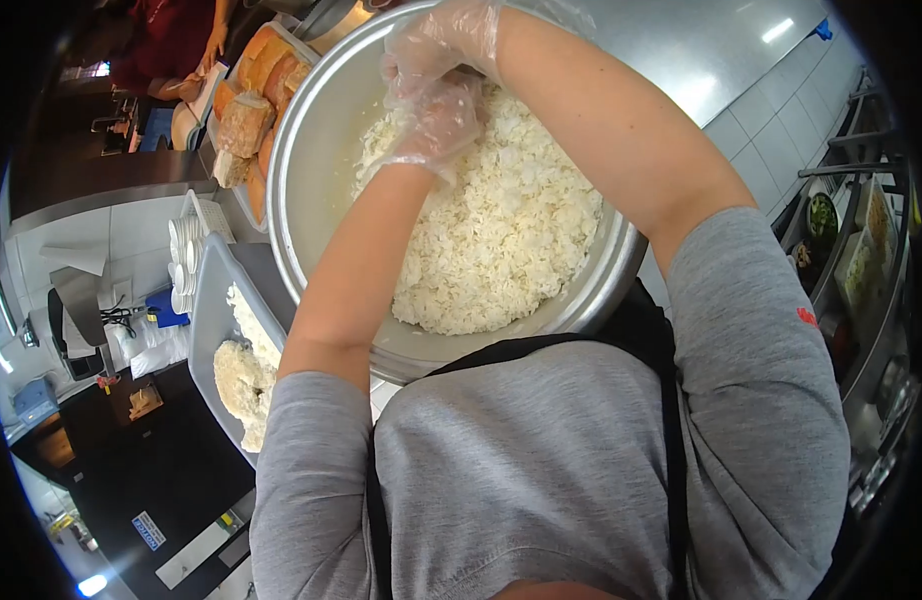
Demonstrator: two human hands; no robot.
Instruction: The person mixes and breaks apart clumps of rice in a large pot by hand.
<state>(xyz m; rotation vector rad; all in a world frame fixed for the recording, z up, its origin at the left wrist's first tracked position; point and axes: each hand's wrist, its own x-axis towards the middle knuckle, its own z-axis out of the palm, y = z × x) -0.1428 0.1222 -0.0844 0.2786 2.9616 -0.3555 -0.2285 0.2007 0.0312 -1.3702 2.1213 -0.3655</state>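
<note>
A large round metal pot (286, 190) holds a mound of white cooked rice (501, 230). Both my hands wear clear plastic gloves and meet over the far left part of the rice. My left hand (436, 125) is low, against the rice, its fingers partly covered by the other hand. Just above it, my right hand (446, 45) is bent down with its fingers curled and touching or overlapping the left. Glare on the plastic and the overlap hide the fingertips, so whether either hand holds anything cannot be made out.
Left of the pot stand a tray of bread loaves (246, 125) and a grey bin (206, 350) with white, floury contents. A person's hand (213, 45) shows at the upper left. A steel counter (681, 50) lies beyond the pot; food containers (861, 250) are at right.
</note>
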